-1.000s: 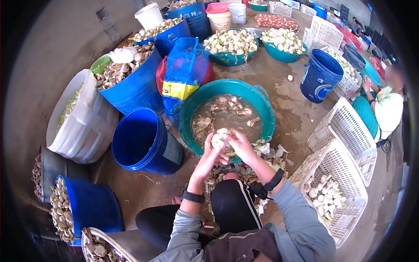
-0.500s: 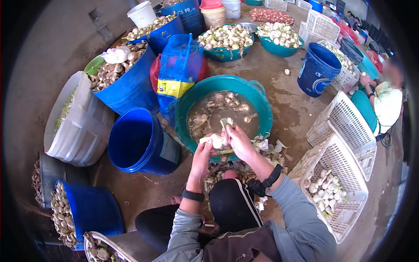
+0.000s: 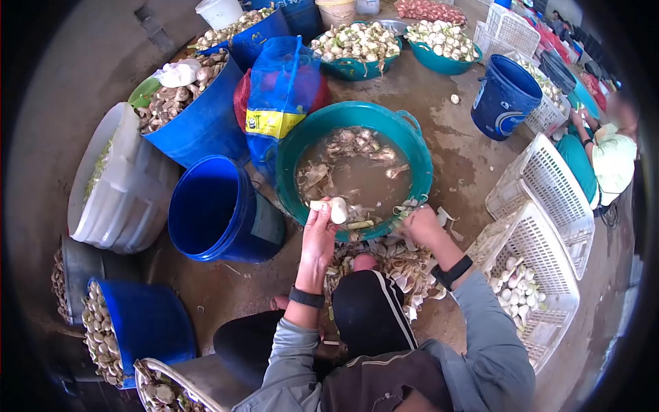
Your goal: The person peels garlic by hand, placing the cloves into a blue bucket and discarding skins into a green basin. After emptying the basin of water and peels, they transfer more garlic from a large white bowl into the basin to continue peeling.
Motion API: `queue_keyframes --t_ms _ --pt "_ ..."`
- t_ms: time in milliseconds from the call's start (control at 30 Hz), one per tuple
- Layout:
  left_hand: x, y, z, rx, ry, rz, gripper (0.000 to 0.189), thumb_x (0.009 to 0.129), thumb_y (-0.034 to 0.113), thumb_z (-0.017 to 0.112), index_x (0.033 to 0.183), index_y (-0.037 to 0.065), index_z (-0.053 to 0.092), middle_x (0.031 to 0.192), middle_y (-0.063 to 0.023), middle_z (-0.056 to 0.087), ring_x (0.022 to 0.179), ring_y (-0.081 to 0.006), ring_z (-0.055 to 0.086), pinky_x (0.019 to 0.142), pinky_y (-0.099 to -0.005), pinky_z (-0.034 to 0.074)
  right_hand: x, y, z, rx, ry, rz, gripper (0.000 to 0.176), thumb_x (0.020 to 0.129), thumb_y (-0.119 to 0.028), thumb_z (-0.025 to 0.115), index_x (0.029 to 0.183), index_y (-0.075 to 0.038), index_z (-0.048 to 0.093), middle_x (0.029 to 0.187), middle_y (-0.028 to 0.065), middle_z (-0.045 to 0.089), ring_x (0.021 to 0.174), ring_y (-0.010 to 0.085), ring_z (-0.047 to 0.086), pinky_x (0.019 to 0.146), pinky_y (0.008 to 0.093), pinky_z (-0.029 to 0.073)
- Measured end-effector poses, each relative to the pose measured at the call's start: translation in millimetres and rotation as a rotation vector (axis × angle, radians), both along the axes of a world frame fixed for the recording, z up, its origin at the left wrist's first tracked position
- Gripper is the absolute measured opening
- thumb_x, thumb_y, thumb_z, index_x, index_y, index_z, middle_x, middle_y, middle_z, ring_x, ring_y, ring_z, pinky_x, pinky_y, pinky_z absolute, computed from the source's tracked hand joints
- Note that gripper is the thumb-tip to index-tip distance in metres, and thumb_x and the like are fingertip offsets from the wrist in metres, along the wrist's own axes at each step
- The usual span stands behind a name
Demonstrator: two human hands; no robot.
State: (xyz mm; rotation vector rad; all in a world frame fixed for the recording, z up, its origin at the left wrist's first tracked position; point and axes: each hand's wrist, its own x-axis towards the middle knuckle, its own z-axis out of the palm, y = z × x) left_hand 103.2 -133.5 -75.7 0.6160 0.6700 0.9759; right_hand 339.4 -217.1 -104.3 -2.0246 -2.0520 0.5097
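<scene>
My left hand (image 3: 319, 229) grips a peeled white garlic bulb (image 3: 338, 211) by its short stem, over the near rim of a green basin (image 3: 285, 154). Soiled garlic bulbs (image 3: 353, 143) lie in the basin's murky water. My right hand (image 3: 422, 226) is apart from the bulb, at the basin's near right rim. Its fingers are smeared by motion, beside some greenish garlic skin (image 3: 408, 208); whether they hold it does not show. Loose garlic peels (image 3: 412, 268) cover the floor between the basin and my legs.
At right, a white plastic crate (image 3: 559, 295) holds peeled bulbs. An upright blue bucket (image 3: 264, 226) stands left of the basin. Blue tubs (image 3: 199, 130) of garlic line the left side. Two green basins (image 3: 353, 69) of bulbs are farther back. A person (image 3: 611, 161) sits at far right.
My hands have separated. The right one moved right and down, away from the bulb, to the basin's rim; the left still holds the bulb, now bare and white, slightly higher.
</scene>
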Motion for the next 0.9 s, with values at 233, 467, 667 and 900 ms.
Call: queue_keyframes --t_ms 233,467,667,900 --pt "26 -3 4 0.148 0.112 0.25 0.013 0.085 0.018 0.065 0.09 0.009 0.057 0.083 0.0022 0.058 0.069 -0.0062 0.047 0.066 -0.021 0.04 -81 34 68 0.586 0.572 0.043 0.017 0.079 -0.012 0.064 0.093 -0.006 0.057 0.08 0.0087 0.06 0.068 0.0232 0.061 0.062 0.0326 0.048" --pt "26 -8 13 0.376 0.467 0.456 0.018 0.079 0.017 0.072 0.085 0.007 0.059 0.085 0.0031 0.038 0.075 -0.007 0.036 0.069 -0.0216 0.037 -95 34 61 0.716 0.519 -0.012 0.011 0.075 -0.006 0.064 0.082 -0.003 0.056 0.075 0.0106 0.058 0.067 0.03 0.058 0.06 0.0372 0.047" --pt "22 -9 20 0.319 0.328 0.321 0.014 0.083 0.015 0.066 0.092 0.007 0.059 0.094 0.0 0.049 0.083 -0.0073 0.045 0.075 -0.0227 0.04 -92 30 70 0.711 0.442 -0.026 0.016 0.072 -0.001 0.065 0.085 -0.002 0.055 0.073 0.0096 0.057 0.066 0.023 0.059 0.057 0.0325 0.048" --pt "15 -11 35 0.047 -0.277 0.057 0.018 0.095 0.02 0.044 0.105 0.008 0.052 0.117 -0.0112 0.056 0.113 -0.0234 0.051 0.099 -0.0343 0.039 -49 9 28 0.333 1.25 -0.289 0.016 0.082 0.005 0.052 0.097 -0.001 0.047 0.079 0.0041 0.054 0.071 0.0108 0.059 0.064 0.0258 0.053"
